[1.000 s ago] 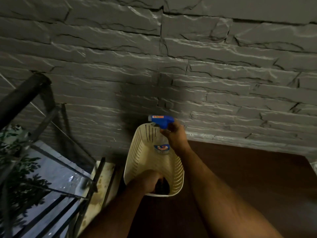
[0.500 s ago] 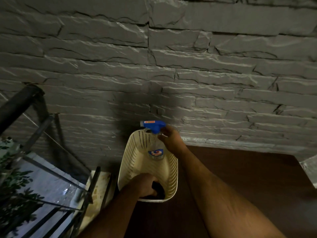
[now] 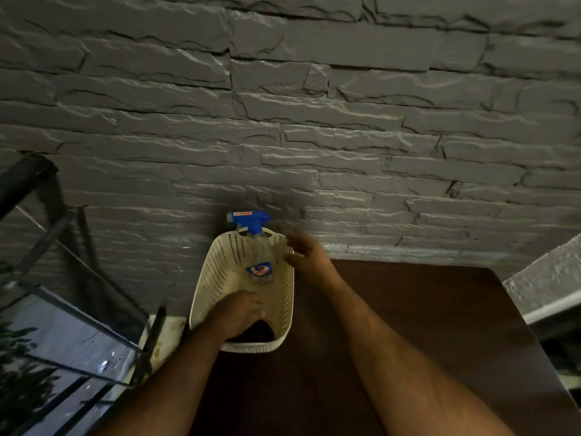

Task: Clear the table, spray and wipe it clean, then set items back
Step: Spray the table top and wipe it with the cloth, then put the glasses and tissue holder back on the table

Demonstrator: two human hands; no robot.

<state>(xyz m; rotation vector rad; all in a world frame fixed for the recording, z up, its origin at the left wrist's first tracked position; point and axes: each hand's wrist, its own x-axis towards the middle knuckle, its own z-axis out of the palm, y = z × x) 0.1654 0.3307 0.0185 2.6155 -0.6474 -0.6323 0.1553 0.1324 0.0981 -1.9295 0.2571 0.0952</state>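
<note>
Right hand point(image 3: 306, 256): has let go of the spray head; fingers now loosely spread, just beside the basket rim. Wall point(image 3: 314, 121): rough grey stone courses. Table point(image 3: 424, 325): smooth dark brown, flat. Basket point(image 3: 220, 272): cream perforated plastic, oblong, at the table's left edge. Spray bottle point(image 3: 256, 250): clear body, blue trigger head, leaning inside the basket. Left hand point(image 3: 239, 316): reaches into the basket, on something dark; grip unclear.
</note>
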